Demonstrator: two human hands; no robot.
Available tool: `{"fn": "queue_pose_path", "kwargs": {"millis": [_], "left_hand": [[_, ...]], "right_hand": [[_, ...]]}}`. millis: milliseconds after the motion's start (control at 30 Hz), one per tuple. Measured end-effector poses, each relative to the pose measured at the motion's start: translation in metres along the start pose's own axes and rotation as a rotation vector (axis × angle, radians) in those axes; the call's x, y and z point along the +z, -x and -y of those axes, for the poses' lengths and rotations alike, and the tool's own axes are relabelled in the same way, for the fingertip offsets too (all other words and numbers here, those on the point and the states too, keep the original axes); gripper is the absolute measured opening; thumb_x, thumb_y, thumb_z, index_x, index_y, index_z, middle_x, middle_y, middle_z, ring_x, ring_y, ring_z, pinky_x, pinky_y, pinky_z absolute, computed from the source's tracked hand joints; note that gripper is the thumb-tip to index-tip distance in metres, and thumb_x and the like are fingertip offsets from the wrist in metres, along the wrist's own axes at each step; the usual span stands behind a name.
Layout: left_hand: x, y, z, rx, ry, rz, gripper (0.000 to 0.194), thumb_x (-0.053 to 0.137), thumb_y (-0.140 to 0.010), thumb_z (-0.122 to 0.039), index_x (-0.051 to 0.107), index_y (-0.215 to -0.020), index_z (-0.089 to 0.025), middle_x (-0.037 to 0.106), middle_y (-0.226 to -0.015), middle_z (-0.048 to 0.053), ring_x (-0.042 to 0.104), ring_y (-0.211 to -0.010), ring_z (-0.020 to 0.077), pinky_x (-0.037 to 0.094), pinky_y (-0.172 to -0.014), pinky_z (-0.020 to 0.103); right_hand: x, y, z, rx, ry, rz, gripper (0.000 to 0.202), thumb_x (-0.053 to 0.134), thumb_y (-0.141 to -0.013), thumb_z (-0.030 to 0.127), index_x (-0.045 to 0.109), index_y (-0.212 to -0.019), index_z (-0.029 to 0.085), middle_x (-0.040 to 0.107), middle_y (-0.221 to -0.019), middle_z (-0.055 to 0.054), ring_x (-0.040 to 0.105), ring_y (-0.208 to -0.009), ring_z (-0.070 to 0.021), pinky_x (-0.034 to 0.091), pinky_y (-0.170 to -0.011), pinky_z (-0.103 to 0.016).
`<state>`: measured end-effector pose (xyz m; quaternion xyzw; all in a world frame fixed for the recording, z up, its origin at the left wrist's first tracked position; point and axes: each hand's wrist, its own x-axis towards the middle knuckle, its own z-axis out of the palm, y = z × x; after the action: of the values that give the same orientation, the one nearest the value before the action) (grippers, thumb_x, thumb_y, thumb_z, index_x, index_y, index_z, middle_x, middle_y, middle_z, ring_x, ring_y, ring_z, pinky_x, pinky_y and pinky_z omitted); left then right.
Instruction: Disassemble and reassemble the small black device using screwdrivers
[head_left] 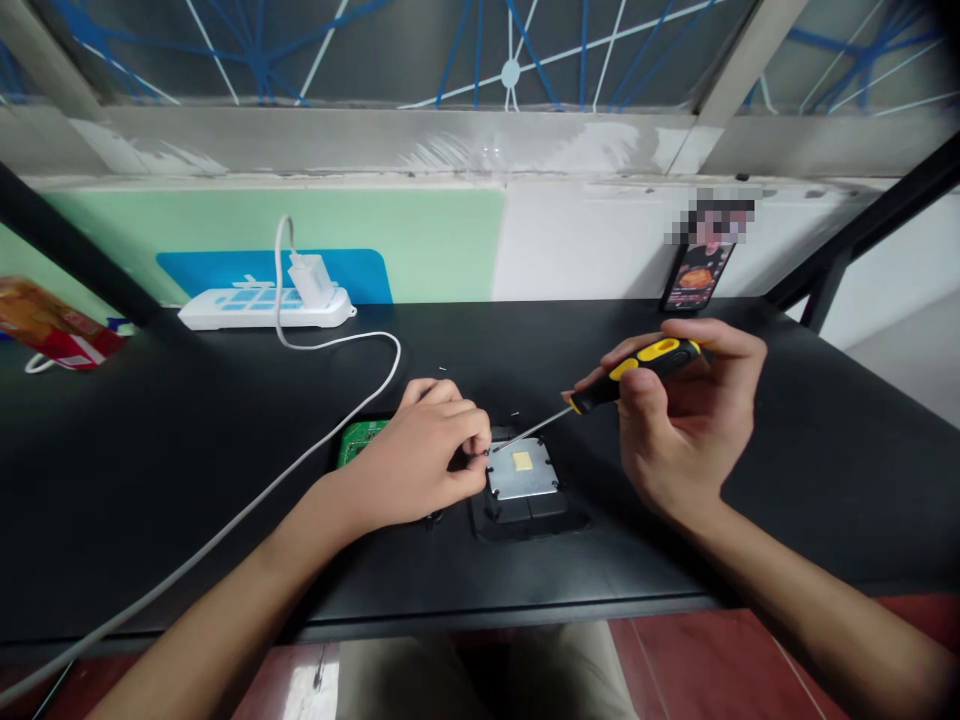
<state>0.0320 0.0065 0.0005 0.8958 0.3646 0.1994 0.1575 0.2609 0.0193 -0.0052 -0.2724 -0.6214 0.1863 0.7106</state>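
Note:
A black-and-yellow screwdriver (637, 375) is gripped in my right hand (686, 430), its shaft slanting down to the left. The tip is at the upper left corner of a silver metal plate (536, 482), which bears a small pale yellow pad (523, 461) and dark screws or clips at its edges. Beneath the plate lies a black plastic housing (577, 522). My left hand (427, 450) has thumb and fingers pinched at that same corner, close to the screwdriver tip; what they hold is too small to make out. A green circuit board (358, 440) shows partly behind the left hand.
A white cable (330, 432) runs across the black table (810, 460) to a charger (310, 280) in a power strip (262, 310). A phone (697, 275) leans on the wall at the back right. A red-and-orange packet (56, 325) lies at the far left.

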Motion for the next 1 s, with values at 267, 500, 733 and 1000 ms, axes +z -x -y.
{"fn": "queue_pose_path", "kwargs": {"millis": [267,500,733,1000], "left_hand": [[0.001,-0.0002,-0.0019,0.018,-0.052,-0.012,0.015,0.058,-0.081,-0.01,0.05,-0.075,-0.022,0.058,-0.072,-0.007,0.051,-0.081,0.0171,0.029,-0.096,0.038],[0.0001,0.0007,-0.0022,0.017,-0.072,0.003,0.014,0.057,-0.081,-0.012,0.05,-0.075,-0.022,0.059,-0.071,-0.006,0.051,-0.081,0.0179,0.029,-0.099,0.041],[-0.0013,0.0012,-0.0016,0.012,-0.101,0.003,0.014,0.056,-0.082,-0.014,0.05,-0.073,-0.022,0.061,-0.071,-0.005,0.051,-0.082,0.0193,0.027,-0.101,0.045],[-0.0049,0.002,-0.0036,-0.028,-0.082,0.006,0.01,0.057,-0.083,-0.015,0.053,-0.077,-0.022,0.062,-0.073,-0.005,0.053,-0.083,0.0189,0.025,-0.101,0.045]], "right_hand": [[0.0025,0.0025,0.0004,-0.015,-0.027,0.048,0.031,0.071,-0.089,0.016,0.058,-0.113,0.03,0.067,-0.091,0.0,0.07,-0.067,-0.0158,0.065,-0.059,-0.035],[0.002,0.0031,-0.0005,-0.059,-0.047,0.085,0.038,0.072,-0.087,0.014,0.061,-0.116,0.035,0.065,-0.092,-0.001,0.069,-0.068,-0.0173,0.066,-0.057,-0.037],[0.0018,0.0064,0.0021,-0.049,-0.07,0.164,0.042,0.07,-0.088,0.011,0.06,-0.122,0.033,0.068,-0.098,-0.002,0.072,-0.075,-0.0183,0.069,-0.064,-0.039],[0.0047,0.008,0.0035,-0.06,-0.071,0.127,0.042,0.071,-0.088,0.015,0.06,-0.125,0.032,0.067,-0.1,-0.002,0.073,-0.082,-0.0186,0.07,-0.067,-0.039]]}}
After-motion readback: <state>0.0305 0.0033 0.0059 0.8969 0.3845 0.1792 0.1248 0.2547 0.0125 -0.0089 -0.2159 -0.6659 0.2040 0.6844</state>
